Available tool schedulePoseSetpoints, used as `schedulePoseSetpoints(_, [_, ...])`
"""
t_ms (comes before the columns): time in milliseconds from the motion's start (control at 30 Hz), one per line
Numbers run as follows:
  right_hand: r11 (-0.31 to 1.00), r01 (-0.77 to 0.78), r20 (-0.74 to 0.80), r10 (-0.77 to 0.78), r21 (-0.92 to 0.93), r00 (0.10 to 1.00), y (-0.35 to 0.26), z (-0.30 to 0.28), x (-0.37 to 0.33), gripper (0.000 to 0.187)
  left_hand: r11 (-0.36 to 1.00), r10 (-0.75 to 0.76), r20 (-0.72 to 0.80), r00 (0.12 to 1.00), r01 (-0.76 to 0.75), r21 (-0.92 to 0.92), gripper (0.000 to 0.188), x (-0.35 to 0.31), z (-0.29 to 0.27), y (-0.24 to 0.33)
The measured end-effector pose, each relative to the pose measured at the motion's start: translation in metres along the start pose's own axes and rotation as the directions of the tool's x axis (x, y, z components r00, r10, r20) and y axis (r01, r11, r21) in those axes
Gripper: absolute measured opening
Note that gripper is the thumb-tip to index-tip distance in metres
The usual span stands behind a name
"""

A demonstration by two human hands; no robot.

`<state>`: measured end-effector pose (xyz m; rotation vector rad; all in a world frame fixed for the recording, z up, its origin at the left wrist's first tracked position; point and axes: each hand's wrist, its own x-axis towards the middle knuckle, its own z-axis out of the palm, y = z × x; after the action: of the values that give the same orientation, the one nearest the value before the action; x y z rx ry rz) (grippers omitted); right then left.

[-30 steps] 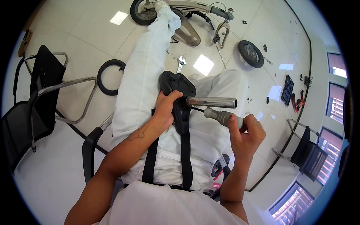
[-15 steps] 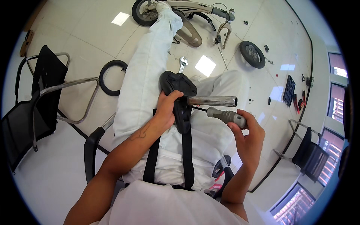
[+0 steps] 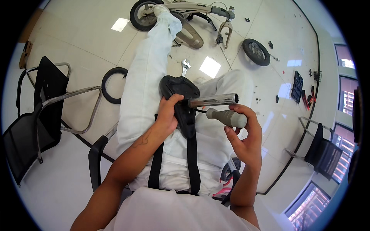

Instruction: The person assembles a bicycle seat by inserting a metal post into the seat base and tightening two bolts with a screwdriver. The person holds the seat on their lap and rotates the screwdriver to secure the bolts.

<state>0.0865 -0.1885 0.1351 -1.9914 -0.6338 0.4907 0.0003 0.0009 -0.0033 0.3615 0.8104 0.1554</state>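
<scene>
A black bicycle saddle (image 3: 181, 87) rests underside up on my lap, its metal seat post (image 3: 214, 100) pointing to the right. My left hand (image 3: 168, 115) is closed around the saddle's left edge, thumb on top. My right hand (image 3: 246, 134) has its fingers curled about the end of a grey-handled screwdriver (image 3: 225, 117), the thumb a little off the handle. The screwdriver's thin dark shaft runs to the saddle clamp just below the post; its tip is hidden there.
An adjustable wrench (image 3: 185, 67) lies on the tiled floor beyond the saddle. Farther off are a partly dismantled bike (image 3: 196, 7), a loose wheel (image 3: 256, 52), a tire (image 3: 112, 85) and a black tool case (image 3: 296, 87). Chairs stand left (image 3: 46, 96) and right (image 3: 322, 146).
My right hand has shifted left and its fingers have loosened and moved on the screwdriver handle. The seat post's free end is tilted slightly upward in view. My left hand keeps its hold.
</scene>
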Motion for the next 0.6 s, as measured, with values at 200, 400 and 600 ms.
schedulePoseSetpoints(200, [0.959,-0.085,-0.045,0.101,0.271,0.994,0.003,0.008,-0.002,0.047,1.0,-0.005,0.032,0.999,0.005,0.021,0.031,0.007,-0.009,-0.003])
schedulePoseSetpoints(400, [0.999,0.05,-0.141,-0.049,0.001,0.989,0.001,0.009,0.004,0.044,0.999,-0.021,0.032,0.999,0.021,0.025,0.032,0.003,-0.008,-0.002])
schedulePoseSetpoints(600, [0.948,-0.086,-0.282,-0.004,-0.306,0.959,-0.002,0.02,-0.003,0.045,0.999,-0.012,0.054,0.998,0.01,0.037,0.03,0.004,-0.009,-0.003])
